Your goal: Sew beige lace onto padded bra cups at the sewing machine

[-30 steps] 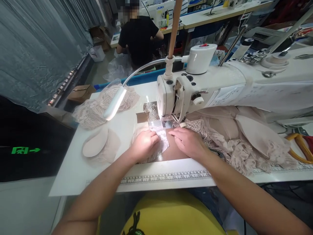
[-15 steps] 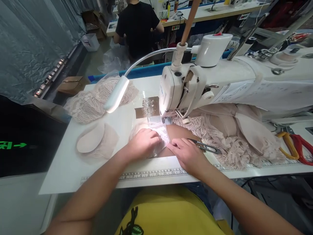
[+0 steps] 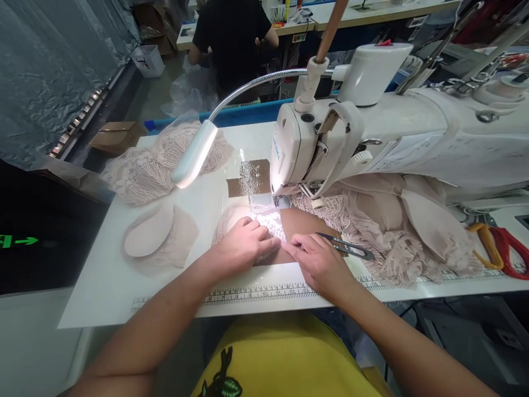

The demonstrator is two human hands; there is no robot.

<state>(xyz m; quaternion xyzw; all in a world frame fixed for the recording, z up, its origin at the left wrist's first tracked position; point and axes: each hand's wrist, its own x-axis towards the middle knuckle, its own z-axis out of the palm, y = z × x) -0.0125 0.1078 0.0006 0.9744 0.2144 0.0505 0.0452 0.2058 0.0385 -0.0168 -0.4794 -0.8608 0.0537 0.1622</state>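
Note:
A piece of pale pink lace (image 3: 273, 220) lies under the lamp's light, its far edge at the presser foot (image 3: 284, 202) of the sewing machine (image 3: 297, 149). My left hand (image 3: 242, 242) rests on its left part, fingers bent and thumb stretched toward the near right corner. At that corner, my right hand (image 3: 316, 259) pinches the edge between thumb and fingers, the two hands almost touching. Dark thread snips (image 3: 351, 248) stick out beyond my right hand; whether they are held or lie on the table is unclear. My fingers hide part of the lace.
A lace bundle (image 3: 144, 171) and a moulded cup (image 3: 149, 234) sit on the left of the table. More lace and cups (image 3: 392, 237) are heaped right, beside red-and-yellow-handled scissors (image 3: 510, 253). A lamp (image 3: 194, 154) arches overhead. Another person (image 3: 229, 44) sits beyond.
My left hand's thumb has stretched out toward my right fingertips at the lace corner. My right hand keeps nearly the same place. The view has shifted slightly.

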